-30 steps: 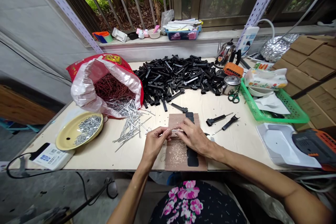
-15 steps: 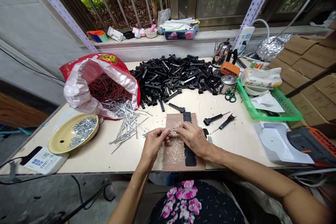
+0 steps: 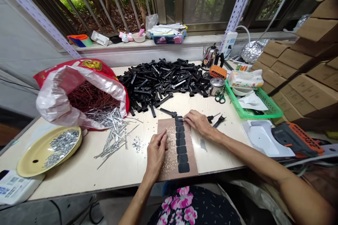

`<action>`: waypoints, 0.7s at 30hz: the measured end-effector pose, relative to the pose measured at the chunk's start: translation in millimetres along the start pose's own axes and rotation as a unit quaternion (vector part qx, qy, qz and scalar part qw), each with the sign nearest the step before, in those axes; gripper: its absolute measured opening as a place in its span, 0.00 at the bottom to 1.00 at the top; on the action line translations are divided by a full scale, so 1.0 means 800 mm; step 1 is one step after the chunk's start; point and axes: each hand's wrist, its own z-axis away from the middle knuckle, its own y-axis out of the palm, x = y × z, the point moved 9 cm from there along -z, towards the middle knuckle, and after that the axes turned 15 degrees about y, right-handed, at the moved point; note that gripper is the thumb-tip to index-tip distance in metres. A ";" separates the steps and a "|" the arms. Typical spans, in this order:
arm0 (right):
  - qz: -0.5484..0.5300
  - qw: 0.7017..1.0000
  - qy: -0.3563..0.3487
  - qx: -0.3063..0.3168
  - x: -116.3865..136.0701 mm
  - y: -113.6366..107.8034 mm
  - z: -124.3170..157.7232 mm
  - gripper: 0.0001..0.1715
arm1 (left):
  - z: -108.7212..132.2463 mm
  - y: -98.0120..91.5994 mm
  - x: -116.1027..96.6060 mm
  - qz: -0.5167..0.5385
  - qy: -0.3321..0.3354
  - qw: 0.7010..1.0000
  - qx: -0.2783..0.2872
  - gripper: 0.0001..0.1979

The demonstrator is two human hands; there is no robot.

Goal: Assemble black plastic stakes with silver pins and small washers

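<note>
A brown board (image 3: 166,161) lies at the table's front edge, with a column of black rounded squares (image 3: 182,149) on it. My left hand (image 3: 156,149) rests at the board's left side, fingers closed together; whatever they may hold is hidden. At the top black square, the fingertips of my right hand (image 3: 198,121) are pinched on a small, thin silvery piece. Left of the board are tiny metal bits (image 3: 138,144) and a heap of silver rods (image 3: 112,130). Two black-handled tools (image 3: 219,121) lie beyond my right hand, partly covered by it.
Many black plastic parts (image 3: 169,81) are piled at the back. A red and white sack (image 3: 58,95) and a yellow dish (image 3: 29,151) stand left. A green basket (image 3: 248,114), scissors (image 3: 220,98) and an orange-black tool (image 3: 295,139) are right.
My hands have parted: the right moved up to the top black square, the left down to the board's left side. The column of squares is now uncovered, and the view has shifted right.
</note>
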 end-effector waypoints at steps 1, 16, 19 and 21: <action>-0.014 1.000 0.020 0.002 -0.008 0.002 0.001 0.11 | 0.000 0.001 0.000 -0.012 0.008 1.000 0.001 0.21; 0.070 0.997 -0.024 -0.013 0.002 -0.005 -0.001 0.14 | 0.003 -0.002 0.015 -0.024 -0.016 0.999 -0.025 0.19; 0.071 0.996 -0.047 -0.019 0.009 0.010 -0.001 0.16 | 0.005 -0.002 0.014 -0.026 -0.012 0.999 -0.025 0.19; 0.063 0.993 -0.100 -0.014 0.019 0.018 0.016 0.17 | 0.005 -0.003 0.013 -0.026 -0.011 0.999 -0.028 0.19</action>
